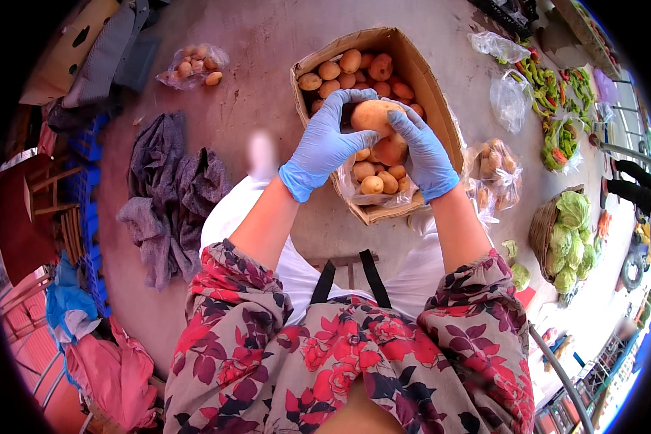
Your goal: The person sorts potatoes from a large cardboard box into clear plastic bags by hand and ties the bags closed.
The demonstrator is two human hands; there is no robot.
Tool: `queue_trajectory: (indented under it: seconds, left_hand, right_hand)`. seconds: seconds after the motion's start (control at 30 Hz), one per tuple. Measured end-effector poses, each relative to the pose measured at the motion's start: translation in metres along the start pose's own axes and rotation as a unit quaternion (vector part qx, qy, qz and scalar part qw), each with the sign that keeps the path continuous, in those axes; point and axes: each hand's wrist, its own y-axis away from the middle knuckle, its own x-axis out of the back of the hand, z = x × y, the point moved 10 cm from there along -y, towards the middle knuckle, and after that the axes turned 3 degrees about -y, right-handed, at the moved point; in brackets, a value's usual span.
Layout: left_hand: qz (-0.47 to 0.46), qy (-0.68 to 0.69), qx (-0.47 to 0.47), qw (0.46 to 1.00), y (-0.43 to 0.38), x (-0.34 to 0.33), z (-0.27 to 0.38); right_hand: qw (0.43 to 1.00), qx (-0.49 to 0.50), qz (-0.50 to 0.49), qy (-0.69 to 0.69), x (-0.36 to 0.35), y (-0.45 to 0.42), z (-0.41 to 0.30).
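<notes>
My left hand (pixel 325 141) and my right hand (pixel 426 152) wear blue disposable gloves, smudged dark at the fingertips. Between them, above a cardboard box (pixel 438 122), they hold a large potato (pixel 373 116). The right thumb lies across its side, while the left fingers curl round its far end. A second, reddish potato (pixel 390 151) shows just below, close to the right palm; whether that hand grips it is unclear. Several potatoes (pixel 350 61) fill the box's far part. Nearer me, smaller potatoes (pixel 372 184) lie in a clear plastic bag (pixel 393 199) inside the box.
A bag of potatoes (pixel 195 65) rests on the floor at far left, and knotted bags (pixel 502 173) stand right of the box. A dark cloth (pixel 168 200) lies left. Peppers (pixel 545 87) and a cabbage basket (pixel 541 244) are at right, blue crates (pixel 89 217) at left.
</notes>
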Motion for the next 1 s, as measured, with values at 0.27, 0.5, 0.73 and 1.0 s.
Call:
queue_trajectory:
  seconds: [0.27,0.5,0.73,1.0]
  left_hand:
    - [0.007,-0.423,-0.002,0.906,0.018,0.015,-0.030]
    - [-0.134,0.226,0.242,0.934,0.031,-0.041,-0.049]
    - [-0.080,0.368,0.208,0.903,0.025,-0.034,-0.046]
    - [-0.022,0.112,0.144,0.983,0.016,-0.020,-0.033]
  right_hand:
    - [0.991,-0.015,0.027,0.133,0.047,0.003,0.000]
    - [0.938,0.160,-0.054,0.303,0.009,0.026,-0.036]
    - [0.926,0.218,-0.115,0.286,-0.020,0.032,-0.042]
    - [0.965,0.113,-0.123,0.202,-0.024,0.034,-0.033]
